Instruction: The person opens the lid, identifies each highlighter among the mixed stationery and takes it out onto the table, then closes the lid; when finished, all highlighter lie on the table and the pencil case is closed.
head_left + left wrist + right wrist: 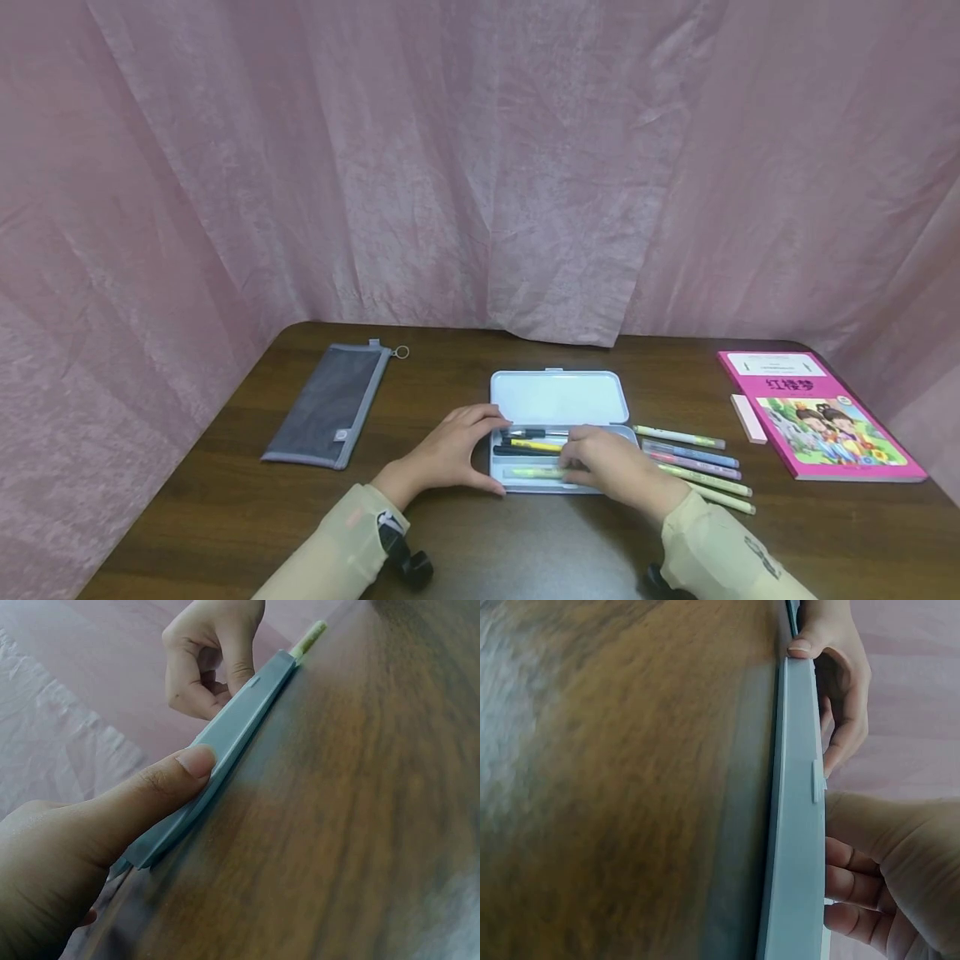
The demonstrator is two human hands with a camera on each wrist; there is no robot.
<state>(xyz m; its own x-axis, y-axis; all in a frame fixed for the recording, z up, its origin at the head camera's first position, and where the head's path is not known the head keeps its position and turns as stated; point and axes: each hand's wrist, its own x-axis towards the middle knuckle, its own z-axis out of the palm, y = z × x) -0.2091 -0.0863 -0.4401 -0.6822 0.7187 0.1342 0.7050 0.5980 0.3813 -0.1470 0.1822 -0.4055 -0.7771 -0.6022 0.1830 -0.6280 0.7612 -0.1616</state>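
Note:
A pale blue pencil case lies on the table with its lid folded back. My left hand grips its left end, the thumb pressed on the front wall. Over the right half of the tray, my right hand has its fingers curled down at the right end of a yellow-green highlighter, seeming to pinch it. The case's wall hides those fingertips in both wrist views. Behind the highlighter, a yellow-and-black pen and other dark pens lie in the tray, partly covered by the right hand.
Right of the case lie several pens and highlighters, including a blue one. Farther right are a white eraser-like block and a pink book. A grey mesh zip pouch lies at the left. A pink curtain hangs behind the table.

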